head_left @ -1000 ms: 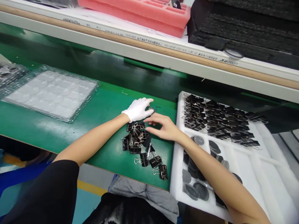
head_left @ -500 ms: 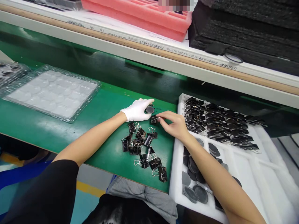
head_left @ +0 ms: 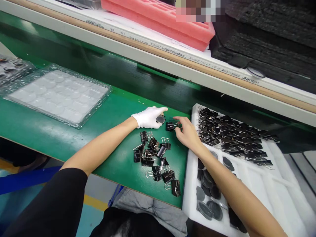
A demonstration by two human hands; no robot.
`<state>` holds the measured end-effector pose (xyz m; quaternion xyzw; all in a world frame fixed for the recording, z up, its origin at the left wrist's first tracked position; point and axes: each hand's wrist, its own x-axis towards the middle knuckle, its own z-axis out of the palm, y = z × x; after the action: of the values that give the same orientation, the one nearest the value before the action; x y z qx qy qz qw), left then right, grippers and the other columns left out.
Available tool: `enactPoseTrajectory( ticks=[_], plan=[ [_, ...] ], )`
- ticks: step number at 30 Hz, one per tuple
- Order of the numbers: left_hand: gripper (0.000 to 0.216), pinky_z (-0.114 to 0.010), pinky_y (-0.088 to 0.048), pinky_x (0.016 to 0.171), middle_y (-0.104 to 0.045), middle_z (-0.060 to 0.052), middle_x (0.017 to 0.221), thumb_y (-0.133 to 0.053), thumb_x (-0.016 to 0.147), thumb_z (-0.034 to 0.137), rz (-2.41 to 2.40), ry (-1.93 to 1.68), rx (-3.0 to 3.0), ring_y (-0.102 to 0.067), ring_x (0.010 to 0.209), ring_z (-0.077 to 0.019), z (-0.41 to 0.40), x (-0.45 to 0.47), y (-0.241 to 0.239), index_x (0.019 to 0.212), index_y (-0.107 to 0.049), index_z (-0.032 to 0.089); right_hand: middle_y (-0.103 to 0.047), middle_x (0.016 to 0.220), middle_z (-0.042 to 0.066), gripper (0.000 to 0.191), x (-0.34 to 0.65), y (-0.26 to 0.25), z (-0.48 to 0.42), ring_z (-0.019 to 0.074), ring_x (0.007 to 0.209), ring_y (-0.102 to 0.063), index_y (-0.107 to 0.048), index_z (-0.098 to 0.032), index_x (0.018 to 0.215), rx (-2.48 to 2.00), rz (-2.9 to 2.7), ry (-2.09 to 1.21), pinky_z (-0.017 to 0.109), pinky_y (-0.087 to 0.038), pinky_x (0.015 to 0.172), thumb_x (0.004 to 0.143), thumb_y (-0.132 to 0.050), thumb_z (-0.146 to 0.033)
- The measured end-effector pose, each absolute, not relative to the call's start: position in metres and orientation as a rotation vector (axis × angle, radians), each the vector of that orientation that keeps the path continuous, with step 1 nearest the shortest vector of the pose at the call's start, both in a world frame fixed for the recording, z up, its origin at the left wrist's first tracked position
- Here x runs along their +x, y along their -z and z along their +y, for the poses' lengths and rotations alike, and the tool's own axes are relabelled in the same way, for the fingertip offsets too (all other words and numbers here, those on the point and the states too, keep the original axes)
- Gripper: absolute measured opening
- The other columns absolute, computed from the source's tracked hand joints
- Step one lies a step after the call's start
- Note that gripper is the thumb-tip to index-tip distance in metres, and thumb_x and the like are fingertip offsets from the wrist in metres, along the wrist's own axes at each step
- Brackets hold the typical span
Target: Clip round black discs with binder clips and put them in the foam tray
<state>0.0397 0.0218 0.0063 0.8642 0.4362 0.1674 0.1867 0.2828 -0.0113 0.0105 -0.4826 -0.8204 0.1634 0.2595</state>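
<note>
Head view | left hand (head_left: 147,118) pinching round disc (head_left: 160,119) | right hand (head_left: 188,133) pinching binder clip (head_left: 171,126)

One head-worn camera looks forward and down, close over the green bench (head_left: 74,131)

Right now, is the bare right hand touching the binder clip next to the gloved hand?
Touching. The head view shows the right hand with its fingertips pinching the binder clip, no gap visible.

A snug white fabric glove is worn on the left hand (head_left: 148,117), cuffed at the wrist. The right hand (head_left: 188,133) is left bare. A black short sleeve (head_left: 51,204) is seen above the left elbow.
</note>
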Motion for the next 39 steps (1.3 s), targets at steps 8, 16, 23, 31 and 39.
enactPoseTrajectory(
  ticks=[8,16,23,31,39],
  plan=[
    [0.088,-0.039,-0.053,0.093,-0.075,-0.008,0.12,-0.064,0.079,0.031,1.236,-0.48,2.425,-0.069,0.114,-0.0312,0.023,0.041,-0.004,0.16,-0.033,0.017,-0.053,0.14,0.019,0.039,0.234,-0.016,0.034,0.0384,0.138,-0.042,-0.054,-0.024,0.129,-1.714,-1.782,-0.391,0.069,-0.03,0.114,0.101,-0.034,-0.042],
    [0.086,-0.039,-0.052,0.093,-0.075,-0.009,0.12,-0.066,0.079,0.035,1.235,-0.458,2.439,-0.069,0.113,-0.0313,0.016,0.043,-0.006,0.158,-0.035,0.017,-0.048,0.143,0.02,0.066,0.233,0.015,0.045,0.0408,0.146,-0.032,-0.048,-0.031,0.145,-1.827,-1.663,-0.577,0.076,-0.018,0.115,0.101,-0.02,-0.072],
    [0.09,-0.04,-0.051,0.095,-0.073,-0.01,0.124,-0.069,0.079,0.037,1.245,-0.45,2.397,-0.068,0.114,-0.0323,0.008,0.053,-0.004,0.159,-0.033,0.016,-0.045,0.146,0.018,0.069,0.238,0.022,0.043,0.0348,0.15,-0.03,-0.042,-0.032,0.151,-1.875,-1.672,-0.463,0.068,-0.018,0.12,0.103,-0.008,-0.068],
    [0.087,-0.039,-0.051,0.096,-0.072,-0.01,0.124,-0.069,0.084,0.038,1.219,-0.444,2.372,-0.068,0.113,-0.0299,0.008,0.058,-0.002,0.159,-0.03,0.017,-0.045,0.146,0.017,0.066,0.239,0.022,0.041,0.0347,0.148,-0.031,-0.044,-0.03,0.146,-1.878,-1.675,-0.455,0.067,-0.019,0.12,0.104,-0.008,-0.066],
    [0.093,-0.037,-0.05,0.1,-0.071,-0.009,0.128,-0.074,0.083,0.037,1.162,-0.485,2.315,-0.067,0.117,-0.0275,0.01,0.059,0.003,0.16,-0.026,0.02,-0.045,0.143,0.017,0.061,0.238,0.017,0.038,0.0347,0.148,-0.03,-0.048,-0.029,0.137,-1.857,-1.671,-0.463,0.07,-0.018,0.119,0.105,-0.011,-0.065]
  ],
)
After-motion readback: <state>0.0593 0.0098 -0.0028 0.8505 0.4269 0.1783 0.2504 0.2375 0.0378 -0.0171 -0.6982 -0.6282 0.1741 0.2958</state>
